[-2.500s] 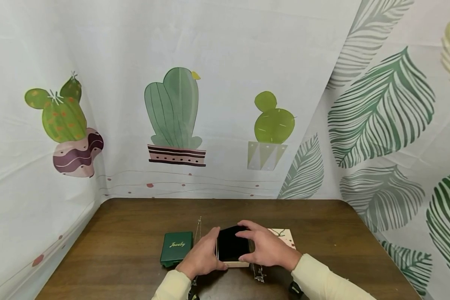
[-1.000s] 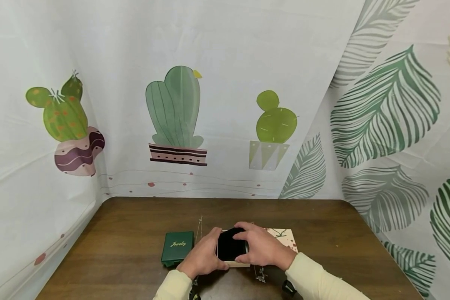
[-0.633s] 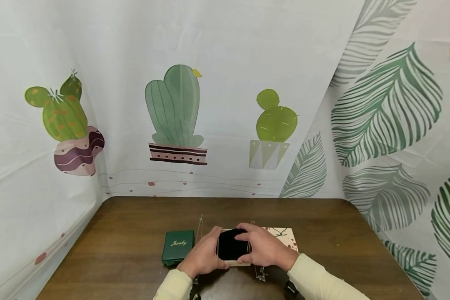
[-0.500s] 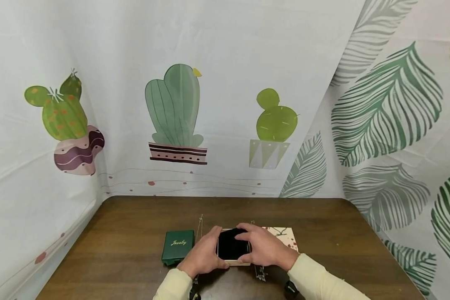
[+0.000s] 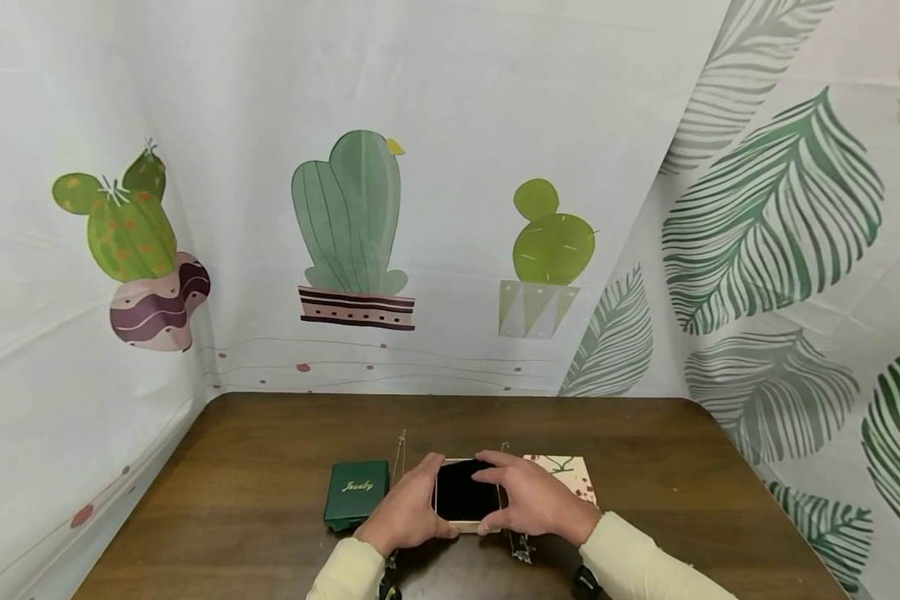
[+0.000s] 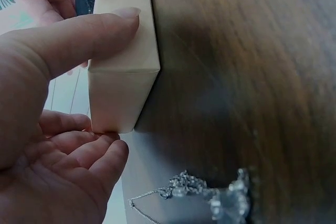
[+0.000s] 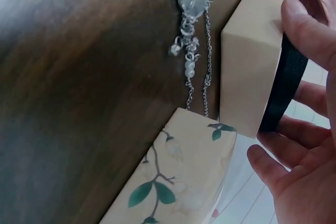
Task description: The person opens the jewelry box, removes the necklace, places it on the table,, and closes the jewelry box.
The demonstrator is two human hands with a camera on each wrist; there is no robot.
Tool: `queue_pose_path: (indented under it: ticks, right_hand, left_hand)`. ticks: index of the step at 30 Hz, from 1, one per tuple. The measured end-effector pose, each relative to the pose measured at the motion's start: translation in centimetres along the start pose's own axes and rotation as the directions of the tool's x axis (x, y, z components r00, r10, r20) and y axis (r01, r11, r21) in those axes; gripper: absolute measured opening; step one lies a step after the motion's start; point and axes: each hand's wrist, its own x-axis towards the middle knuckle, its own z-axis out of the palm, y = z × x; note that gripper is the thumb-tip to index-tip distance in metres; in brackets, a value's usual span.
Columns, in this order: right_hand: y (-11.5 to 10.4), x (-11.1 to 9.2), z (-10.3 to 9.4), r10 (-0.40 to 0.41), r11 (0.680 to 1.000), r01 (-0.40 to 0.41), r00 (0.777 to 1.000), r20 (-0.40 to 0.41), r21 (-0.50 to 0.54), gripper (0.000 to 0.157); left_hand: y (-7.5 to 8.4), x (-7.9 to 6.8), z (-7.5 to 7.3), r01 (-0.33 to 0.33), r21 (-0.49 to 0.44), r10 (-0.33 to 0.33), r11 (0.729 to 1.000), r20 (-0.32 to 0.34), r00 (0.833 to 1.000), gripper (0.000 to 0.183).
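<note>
Between my hands lies a small cream gift box base (image 5: 467,527) with a black insert pad (image 5: 459,493) in its top. My left hand (image 5: 408,510) grips the box at its left side, thumb along the front wall and fingertips at the back. On the right, my right hand (image 5: 537,500) holds the pad's right part between thumb and fingers. The right wrist view shows that edge of the pad (image 7: 287,85) standing out above the box wall. A silver chain with a clear heart pendant (image 7: 192,4) lies by the box's right side. Another silver chain (image 6: 184,186) lies near my left hand.
A dark green box (image 5: 355,492) marked "Jewelry" sits left of my left hand. A cream lid-like box with floral print (image 5: 567,475) lies beyond my right hand, partly covered by it. All rest on a brown wooden table (image 5: 247,517); patterned cloth (image 5: 450,208) hangs behind.
The pad's right side, raised and tilted before, is now lower and more level in the box. My right hand's fingers shift slightly on it; my left hand stays on the box.
</note>
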Motion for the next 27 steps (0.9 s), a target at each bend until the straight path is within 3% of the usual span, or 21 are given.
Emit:
queue_pose_path:
  ticks: [6,13,27]
  right_hand:
    - [0.4,-0.3,0.3,-0.002,0.999,0.003,1.000,-0.028,0.045,0.059]
    - [0.6,-0.5,0.8,-0.044,0.999,0.043,0.995,-0.089,-0.022,0.050]
    - [0.4,-0.3,1.6,-0.034,0.996,0.024,0.993,-0.109,-0.090,0.042]
  left_hand:
    - [0.0,0.0,0.0,-0.006,-0.010,0.006,1.000,-0.004,1.000,0.108]
    - [0.1,0.0,0.1,-0.002,-0.007,0.002,1.000,-0.011,1.000,0.108]
    - [0.0,-0.1,0.0,0.011,-0.025,-0.011,1.000,0.004,1.000,0.107]
